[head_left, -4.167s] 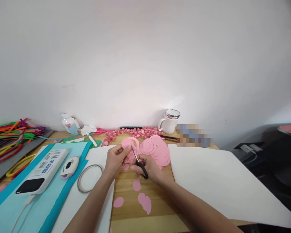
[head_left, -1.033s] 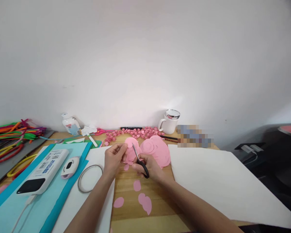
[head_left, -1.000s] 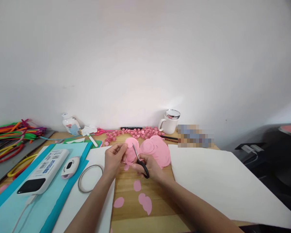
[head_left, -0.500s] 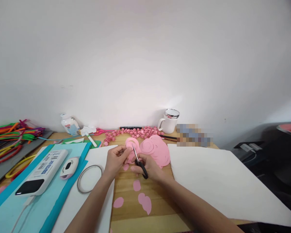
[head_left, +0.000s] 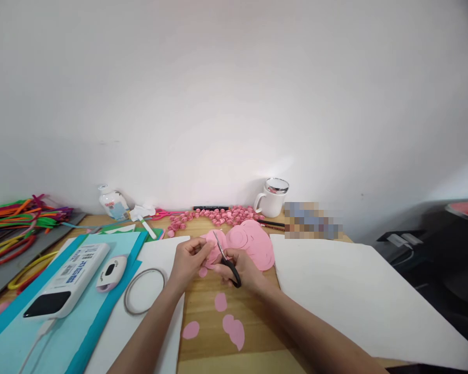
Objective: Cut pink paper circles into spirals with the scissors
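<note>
My left hand pinches a piece of pink paper between thumb and fingers. In my right hand is a pair of black-handled scissors, its metal blades pointing up and left against that paper. Whether the blades are fully closed I cannot tell. Just behind and to the right of my hands lies a pile of pink paper rounds. Small pink paper scraps are scattered on the wooden table between my forearms.
Many small pink paper rolls lie along the wall, beside a white lidded mug. White boards flank the work area. At left are a white power bank, a tape ring, a white bottle and colourful pipe cleaners.
The pink paper in my left hand has turned; the ring-shaped opening seen in it before no longer shows. Both hands stay in nearly the same place, and the view has tipped slightly.
</note>
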Tool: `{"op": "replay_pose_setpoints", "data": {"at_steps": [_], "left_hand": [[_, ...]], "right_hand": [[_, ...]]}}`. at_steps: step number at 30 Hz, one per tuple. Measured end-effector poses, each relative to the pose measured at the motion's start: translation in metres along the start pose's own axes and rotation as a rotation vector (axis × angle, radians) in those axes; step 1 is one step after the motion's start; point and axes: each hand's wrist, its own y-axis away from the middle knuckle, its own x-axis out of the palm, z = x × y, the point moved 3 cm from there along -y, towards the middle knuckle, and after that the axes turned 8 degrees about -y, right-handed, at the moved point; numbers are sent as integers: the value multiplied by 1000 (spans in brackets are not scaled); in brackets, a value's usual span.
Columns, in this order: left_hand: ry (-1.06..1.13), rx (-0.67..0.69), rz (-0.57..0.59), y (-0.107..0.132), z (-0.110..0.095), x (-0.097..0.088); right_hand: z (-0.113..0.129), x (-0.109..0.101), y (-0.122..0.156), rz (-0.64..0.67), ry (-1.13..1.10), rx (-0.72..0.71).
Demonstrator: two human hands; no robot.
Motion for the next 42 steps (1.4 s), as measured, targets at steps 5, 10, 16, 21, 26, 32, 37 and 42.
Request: {"op": "replay_pose_setpoints", "data": {"at_steps": [5,10,16,21,26,32,37,42], "left_hand": [[35,-4,-19,-2,5,0],[109,-26,-11,0,9,-2],[-215,11,-175,-6,17,-8],[-394,25,-79,-13,38,-7],[-430,34,-47,-16,46,-7],[-469,40,-44,-20,49,-6],[-503,39,-30,-19,52,-5],[-556,45,-24,-18,50,-6]], "right_hand": [[3,-4,-3,-173,-69,-79],[8,-16,-5,-451,-128,-274],[7,-11,-2,-292,289,-338],[-7,-2,-3,-86,768,-401],[-15,0,-5,-20,1024,-457],[-14,3,-3,10,1157,-452],[-13,4,-4,3,1098,-375],[-10,3,-2,-50,1073,-364]]}}
